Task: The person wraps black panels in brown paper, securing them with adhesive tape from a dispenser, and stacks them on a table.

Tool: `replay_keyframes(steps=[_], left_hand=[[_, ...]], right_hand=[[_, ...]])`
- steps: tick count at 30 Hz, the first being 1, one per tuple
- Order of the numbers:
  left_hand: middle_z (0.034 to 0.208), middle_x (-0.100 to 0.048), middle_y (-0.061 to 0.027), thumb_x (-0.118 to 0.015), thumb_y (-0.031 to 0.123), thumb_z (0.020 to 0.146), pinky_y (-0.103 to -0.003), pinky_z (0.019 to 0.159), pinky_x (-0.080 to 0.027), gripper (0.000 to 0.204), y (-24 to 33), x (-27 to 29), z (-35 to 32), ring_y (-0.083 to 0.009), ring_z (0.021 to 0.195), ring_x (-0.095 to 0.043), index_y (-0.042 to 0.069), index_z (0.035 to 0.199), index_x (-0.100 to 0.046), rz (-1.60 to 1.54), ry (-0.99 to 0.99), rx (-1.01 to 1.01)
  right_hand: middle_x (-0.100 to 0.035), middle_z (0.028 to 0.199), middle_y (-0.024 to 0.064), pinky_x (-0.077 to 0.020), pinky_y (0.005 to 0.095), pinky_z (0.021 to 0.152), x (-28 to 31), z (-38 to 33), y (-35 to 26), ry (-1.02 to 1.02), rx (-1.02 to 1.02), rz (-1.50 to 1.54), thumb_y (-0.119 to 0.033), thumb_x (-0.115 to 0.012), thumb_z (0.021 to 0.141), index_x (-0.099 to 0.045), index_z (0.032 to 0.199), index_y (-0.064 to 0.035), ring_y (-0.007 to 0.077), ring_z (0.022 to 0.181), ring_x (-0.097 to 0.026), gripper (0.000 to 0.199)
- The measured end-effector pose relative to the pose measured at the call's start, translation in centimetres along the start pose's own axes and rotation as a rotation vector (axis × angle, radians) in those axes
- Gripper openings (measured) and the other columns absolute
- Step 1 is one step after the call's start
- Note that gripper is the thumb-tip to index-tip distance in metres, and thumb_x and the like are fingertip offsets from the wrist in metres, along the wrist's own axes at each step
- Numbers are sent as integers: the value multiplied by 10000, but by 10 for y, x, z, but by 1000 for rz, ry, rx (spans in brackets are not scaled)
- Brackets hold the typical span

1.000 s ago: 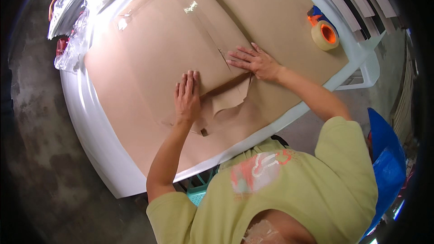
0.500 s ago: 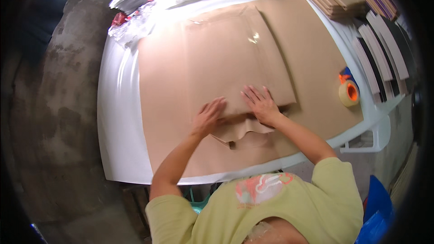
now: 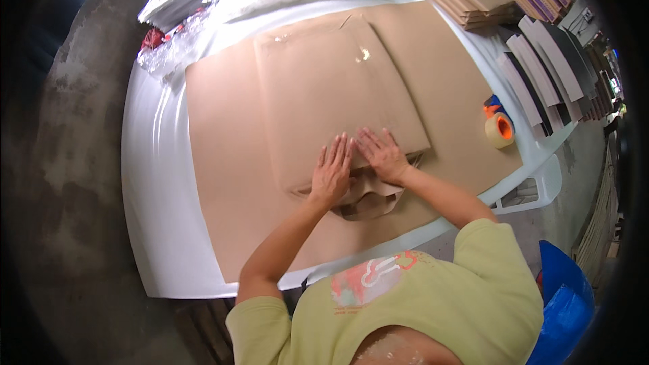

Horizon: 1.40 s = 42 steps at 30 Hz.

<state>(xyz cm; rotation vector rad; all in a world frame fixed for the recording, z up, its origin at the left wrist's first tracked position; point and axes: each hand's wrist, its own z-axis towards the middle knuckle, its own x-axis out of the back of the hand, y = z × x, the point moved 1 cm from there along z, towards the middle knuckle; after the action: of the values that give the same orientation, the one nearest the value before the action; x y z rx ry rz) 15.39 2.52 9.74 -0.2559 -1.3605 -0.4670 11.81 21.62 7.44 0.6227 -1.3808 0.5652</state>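
one folded brown paper wrap (image 3: 338, 94) (flattened) under two hands: left hand (image 3: 332, 172), right hand (image 3: 382, 154)

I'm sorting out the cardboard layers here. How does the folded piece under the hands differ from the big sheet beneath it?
The folded cardboard piece is smaller and lies on top; the large cardboard sheet spreads over most of the white table. The folded piece has a curled flap at its near edge and both hands, left hand and right hand, pressed flat on it; the sheet lies flat, untouched. Both are plain brown.
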Motion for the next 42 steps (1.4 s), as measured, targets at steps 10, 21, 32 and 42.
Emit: replay_keyframes(steps=[10, 21, 32, 42], left_hand=[[1423, -300, -142, -415, 128, 822, -403, 1063, -260, 575, 11, -48, -3, -270, 1315, -302, 57, 1380, -292, -104, 132, -11], [1353, -374, -197, -429, 170, 832, -423, 1028, -309, 515, 5, -44, -6, -308, 1233, -391, -4, 1312, -364, -97, 178, 12], [1364, -364, -227, -515, 178, 775, -430, 972, -355, 638, -8, -38, 10, -337, 1234, -402, -11, 1352, -318, 69, -59, -152], [1439, -296, -47, -611, 191, 756, -381, 1018, -315, 714, -74, 6, -26, -203, 1301, -322, 123, 1391, -292, -38, -86, -265]], right_hand=[[-360, 1411, 4, -220, 472, 1052, 2, -57, 80, 155, 114, 30, -13, -486, 725, -449, 1313, -279, 184, 1303, -320, 646], [-242, 1456, 125, -198, 478, 1068, 11, -67, 96, -68, -193, 201, 62, -536, 598, -321, 1389, -188, 312, 1333, -249, 857], [-464, 1330, 37, -223, 509, 1046, 3, -70, 54, 183, -49, 209, -219, -603, 713, -492, 1277, -237, 212, 1242, -414, 575], [-563, 1227, -45, -278, 466, 982, -15, -65, 54, 228, -196, 277, -61, -619, 687, -574, 1170, -295, 99, 1146, -520, 539]])
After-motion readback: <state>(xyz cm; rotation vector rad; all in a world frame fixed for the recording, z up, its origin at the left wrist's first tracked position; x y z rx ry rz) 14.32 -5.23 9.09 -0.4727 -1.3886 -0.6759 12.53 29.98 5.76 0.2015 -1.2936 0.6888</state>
